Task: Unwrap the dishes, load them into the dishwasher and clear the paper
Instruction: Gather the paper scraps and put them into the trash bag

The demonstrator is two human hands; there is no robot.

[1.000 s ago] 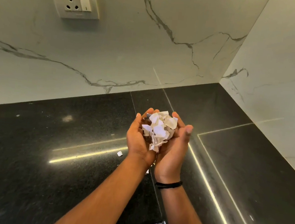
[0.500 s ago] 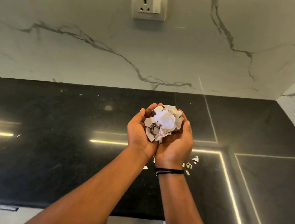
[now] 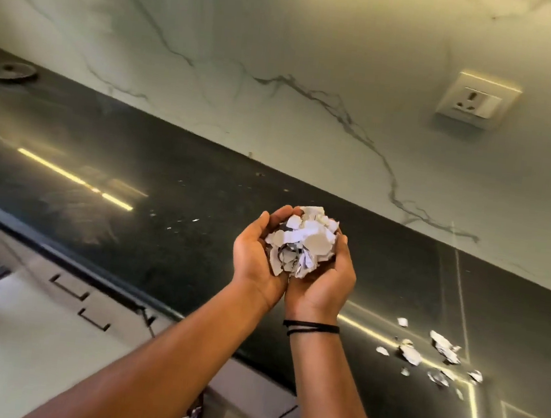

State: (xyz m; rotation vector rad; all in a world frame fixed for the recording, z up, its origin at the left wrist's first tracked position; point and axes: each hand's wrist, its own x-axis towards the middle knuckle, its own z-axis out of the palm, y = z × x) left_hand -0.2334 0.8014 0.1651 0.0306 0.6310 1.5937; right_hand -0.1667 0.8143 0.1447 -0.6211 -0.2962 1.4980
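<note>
Since the earlier frame the view has swung left: the wall socket [image 3: 478, 100] now sits far to the right, and the cupped hands with their load have moved toward the desk's near edge.

Both hands work as one bowl. Left hand [image 3: 254, 263] and right hand [image 3: 322, 281] press together at the heels, fingers curled up round a heap of torn paper pieces [image 3: 303, 243], each grip closed on the pile. That cupping suits loose scraps, which would spill through a one-handed pinch, so this looks like carrying paper off for disposal.

More paper scraps [image 3: 429, 355] lie scattered on the black desk [image 3: 165, 196] to the right, well apart from the hands and not yet gathered. A round metal object [image 3: 10, 70], possibly a lid or burner though blurred, sits far left by the marble wall [image 3: 284, 55]. Nothing stands between the hands and the desk edge. No dishes or dishwasher are in view.
</note>
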